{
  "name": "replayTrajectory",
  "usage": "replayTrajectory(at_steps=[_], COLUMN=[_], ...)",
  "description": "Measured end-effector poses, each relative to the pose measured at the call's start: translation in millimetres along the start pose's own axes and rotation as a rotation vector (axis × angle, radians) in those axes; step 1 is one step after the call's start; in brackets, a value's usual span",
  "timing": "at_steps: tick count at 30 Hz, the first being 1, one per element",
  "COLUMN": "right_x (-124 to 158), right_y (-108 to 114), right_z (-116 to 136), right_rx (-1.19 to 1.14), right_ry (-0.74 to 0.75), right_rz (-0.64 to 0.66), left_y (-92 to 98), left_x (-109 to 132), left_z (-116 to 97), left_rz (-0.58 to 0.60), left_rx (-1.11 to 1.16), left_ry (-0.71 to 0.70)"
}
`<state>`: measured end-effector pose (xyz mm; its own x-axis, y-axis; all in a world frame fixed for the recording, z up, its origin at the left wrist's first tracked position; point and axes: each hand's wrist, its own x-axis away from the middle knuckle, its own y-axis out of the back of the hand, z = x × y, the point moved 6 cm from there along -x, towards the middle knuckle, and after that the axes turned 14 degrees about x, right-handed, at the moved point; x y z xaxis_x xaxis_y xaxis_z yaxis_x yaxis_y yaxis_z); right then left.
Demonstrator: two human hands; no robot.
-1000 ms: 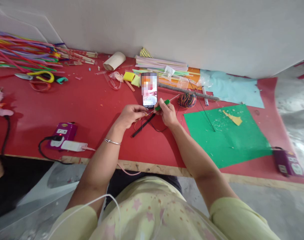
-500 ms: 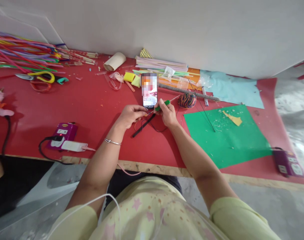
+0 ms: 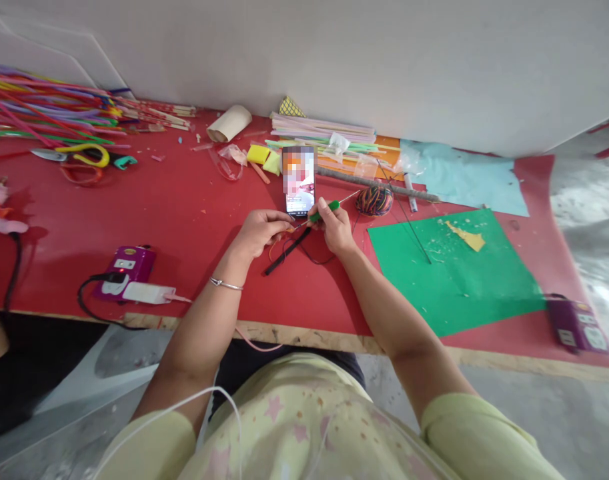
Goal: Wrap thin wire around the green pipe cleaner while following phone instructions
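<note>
My left hand (image 3: 261, 230) is closed in a pinch on a thin strand of multicoloured yarn; the held bit is very small. My right hand (image 3: 335, 227) is closed around a crochet hook (image 3: 329, 209) with a green handle, its thin metal end pointing to the upper right. Between the hands, a slender tip meets the yarn near my left fingertips. Loose yarn (image 3: 317, 260) curves over the table below. A black stick-like thing (image 3: 285, 253) lies slanted under the hands. Just beyond them stands a phone (image 3: 299, 183) with a lit screen. Right of it rests a multicoloured yarn ball (image 3: 374, 201).
Pipe cleaners (image 3: 44, 107) and yellow-handled scissors (image 3: 91, 155) lie at the far left. A purple power strip (image 3: 126, 263) is left of my forearm. Green sheet (image 3: 454, 280) covers the right side. A grey rod (image 3: 374, 181) and cardboard tube (image 3: 230, 123) lie behind.
</note>
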<state>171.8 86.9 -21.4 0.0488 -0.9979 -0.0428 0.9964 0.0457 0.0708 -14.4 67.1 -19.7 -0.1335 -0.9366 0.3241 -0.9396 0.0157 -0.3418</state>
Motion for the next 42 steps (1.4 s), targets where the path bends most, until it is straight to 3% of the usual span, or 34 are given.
replayTrajectory(at_steps=[15,26,42], right_x=[-0.2,-3.1,-3.3], right_y=[-0.6,1.0,0.8], right_z=[-0.9,-5.7,-5.6], right_rx=[-0.002,-0.06,-0.068], right_ry=[0.011,-0.05,-0.081], right_rz=[0.007,-0.008,-0.011], left_y=[-0.7,-4.7,-2.8], left_x=[0.4,3.4,2.5], left_z=[-1.1,-2.2,-1.9], left_rz=[-0.009,0.083,0.056], left_rx=[0.008,-0.019,-0.029], left_ry=[0.013,-0.03,-0.019])
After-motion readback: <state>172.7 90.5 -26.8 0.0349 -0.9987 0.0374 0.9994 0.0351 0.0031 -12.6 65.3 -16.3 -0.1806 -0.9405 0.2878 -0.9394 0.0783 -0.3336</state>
